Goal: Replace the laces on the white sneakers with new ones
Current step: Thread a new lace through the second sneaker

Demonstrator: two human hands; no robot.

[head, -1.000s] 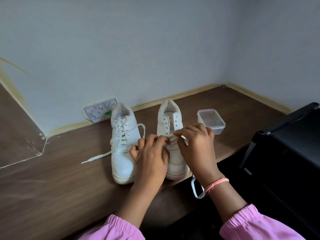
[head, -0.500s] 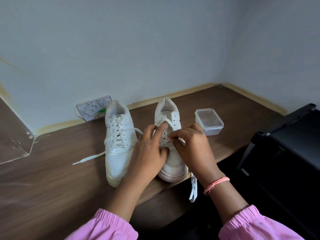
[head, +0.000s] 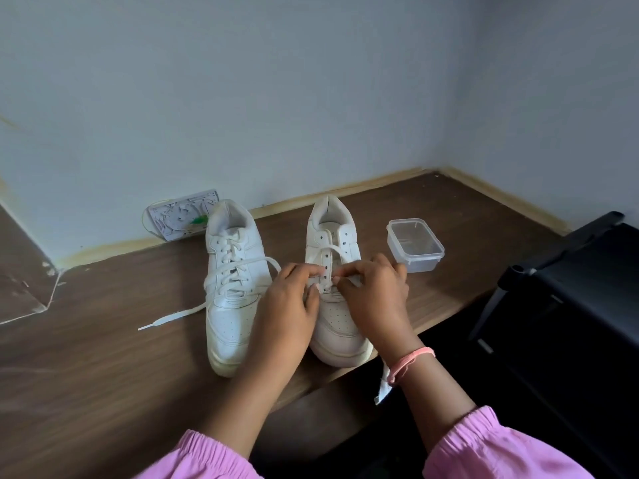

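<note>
Threading the right-hand sneaker (head: 333,288), beside the clear plastic tub (head: 415,244), we pinch its lace (head: 330,252) with left hand (head: 288,305) and right hand (head: 371,299), feeding it flat and untwisted.

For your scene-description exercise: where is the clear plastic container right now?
In the head view, the clear plastic container stands on the wooden table, to the right of the right sneaker, just beyond the right hand.

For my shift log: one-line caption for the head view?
Both hands, left and right, pinch a white lace over the right-side sneaker; the other sneaker stands laced.
</note>
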